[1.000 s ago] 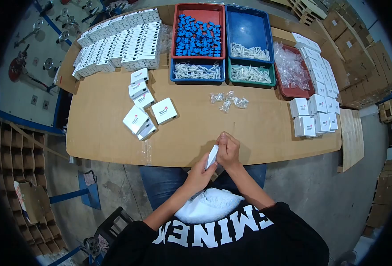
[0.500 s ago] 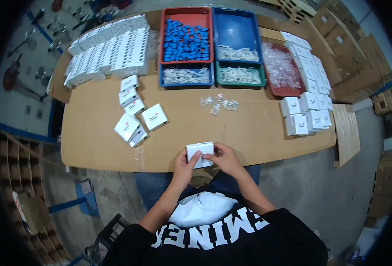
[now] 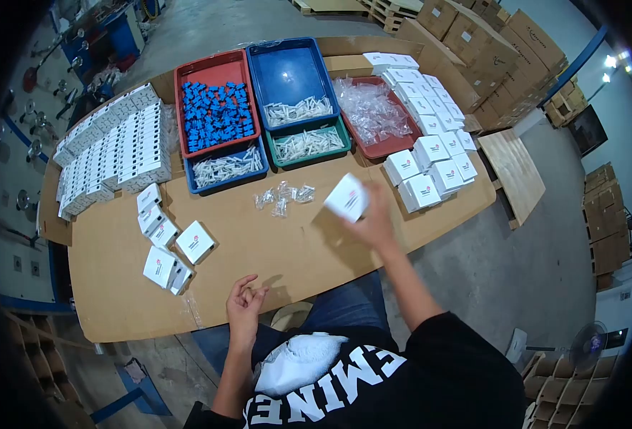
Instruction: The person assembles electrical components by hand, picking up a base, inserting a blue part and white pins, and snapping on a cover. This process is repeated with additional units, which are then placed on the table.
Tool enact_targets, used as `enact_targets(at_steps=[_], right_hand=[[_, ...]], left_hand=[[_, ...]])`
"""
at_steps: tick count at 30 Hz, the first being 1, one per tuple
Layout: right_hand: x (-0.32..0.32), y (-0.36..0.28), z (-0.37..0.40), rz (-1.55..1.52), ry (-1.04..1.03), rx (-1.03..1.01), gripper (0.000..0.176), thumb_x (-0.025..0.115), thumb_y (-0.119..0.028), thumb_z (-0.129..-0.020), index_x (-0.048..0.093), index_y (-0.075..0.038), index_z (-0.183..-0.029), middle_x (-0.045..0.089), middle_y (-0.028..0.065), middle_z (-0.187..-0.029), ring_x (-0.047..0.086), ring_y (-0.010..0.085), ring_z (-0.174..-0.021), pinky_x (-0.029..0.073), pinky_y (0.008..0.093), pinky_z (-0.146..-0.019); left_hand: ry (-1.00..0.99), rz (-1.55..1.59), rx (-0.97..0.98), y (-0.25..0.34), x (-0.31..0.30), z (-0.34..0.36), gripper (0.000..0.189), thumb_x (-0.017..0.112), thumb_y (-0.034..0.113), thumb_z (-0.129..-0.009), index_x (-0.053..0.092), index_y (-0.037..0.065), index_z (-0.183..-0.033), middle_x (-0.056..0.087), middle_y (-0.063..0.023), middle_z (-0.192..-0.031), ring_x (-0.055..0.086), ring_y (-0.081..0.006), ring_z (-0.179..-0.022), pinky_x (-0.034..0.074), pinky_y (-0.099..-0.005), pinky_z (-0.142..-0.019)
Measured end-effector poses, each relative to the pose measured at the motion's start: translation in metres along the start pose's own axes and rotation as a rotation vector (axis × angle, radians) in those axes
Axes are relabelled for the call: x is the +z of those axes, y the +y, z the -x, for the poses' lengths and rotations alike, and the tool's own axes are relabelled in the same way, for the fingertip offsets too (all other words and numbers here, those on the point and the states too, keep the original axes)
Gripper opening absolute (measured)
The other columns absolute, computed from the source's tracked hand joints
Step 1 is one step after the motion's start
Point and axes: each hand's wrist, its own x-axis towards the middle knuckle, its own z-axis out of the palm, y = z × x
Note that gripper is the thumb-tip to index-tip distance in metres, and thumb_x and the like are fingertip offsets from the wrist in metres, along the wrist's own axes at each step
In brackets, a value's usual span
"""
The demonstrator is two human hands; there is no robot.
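Observation:
My right hand (image 3: pixel 374 218) grips a small white box (image 3: pixel 346 198) with red and dark print, held above the table between the small clear bags and the stacked boxes at the right. The hand and box are slightly blurred. Near the table's front edge my left hand (image 3: pixel 245 304) hangs with fingers loosely curled and apart, holding nothing. Several small clear bags with white pieces (image 3: pixel 281 196) lie mid-table. To the left, a loose group of white boxes (image 3: pixel 196 243) rests on the cardboard surface. White boxes (image 3: pixel 421 191) stand stacked at the right.
Along the back are a red tray (image 3: pixel 219 64) of blue pieces, a large blue tray (image 3: pixel 287 68), a small blue tray (image 3: pixel 193 179) and a green tray (image 3: pixel 346 141) of white pieces. A red tray (image 3: pixel 378 151) holds clear bags. White units (image 3: pixel 115 146) fill the back left.
My right hand has carried the white box forward and right, off from my left hand. My left hand has let go. The view has turned toward the right.

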Motion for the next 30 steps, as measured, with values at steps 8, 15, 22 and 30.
enact_targets(at_steps=[8, 15, 22, 30], right_hand=[[-0.044, 0.124, -0.064, 0.544, 0.082, 0.199, 0.072, 0.088, -0.04, -0.077, 0.062, -0.009, -0.136, 0.062, 0.018, -0.13, 0.059, 0.0383, -0.12, 0.044, 0.0523, -0.102], [-0.039, 0.138, -0.061, 0.686, 0.1, 0.135, 0.052, 0.086, -0.043, -0.081, 0.072, -0.008, -0.118, 0.063, 0.016, -0.13, 0.057, 0.0342, -0.121, 0.04, 0.0506, -0.105], [-0.037, 0.159, -0.057, 0.715, 0.064, 0.222, 0.043, 0.086, -0.04, -0.084, 0.074, -0.013, -0.115, 0.068, 0.0081, -0.12, 0.061, 0.0329, -0.12, 0.042, 0.0524, -0.1], [0.001, 0.024, -0.08, 0.218, 0.0, 0.116, 0.034, 0.074, -0.02, -0.092, 0.069, -0.005, -0.123, 0.074, 0.0169, -0.115, 0.071, 0.0361, -0.106, 0.055, 0.0416, -0.093]], left_hand=[[0.093, 0.122, 0.135, -0.025, -0.01, 0.014, 0.041, 0.044, -0.017, -0.094, 0.06, -0.002, -0.128, 0.045, 0.002, -0.083, 0.071, -0.0205, -0.109, 0.05, -0.0331, -0.109], [0.196, 0.036, 0.064, -0.042, -0.009, 0.014, 0.04, 0.073, -0.003, -0.095, 0.038, 0.008, -0.08, 0.041, 0.0024, -0.08, 0.046, -0.0123, -0.073, 0.052, -0.0286, -0.083], [0.305, -0.275, 0.229, -0.05, -0.014, 0.006, 0.037, 0.065, -0.005, -0.095, 0.036, 0.004, -0.074, 0.054, -0.0073, -0.1, 0.058, -0.0165, -0.096, 0.052, -0.0312, -0.095], [0.17, -0.177, 0.227, -0.055, -0.011, 0.004, 0.035, 0.063, -0.006, -0.091, 0.036, 0.004, -0.071, 0.062, -0.0161, -0.116, 0.064, -0.0232, -0.109, 0.051, -0.0331, -0.098]])
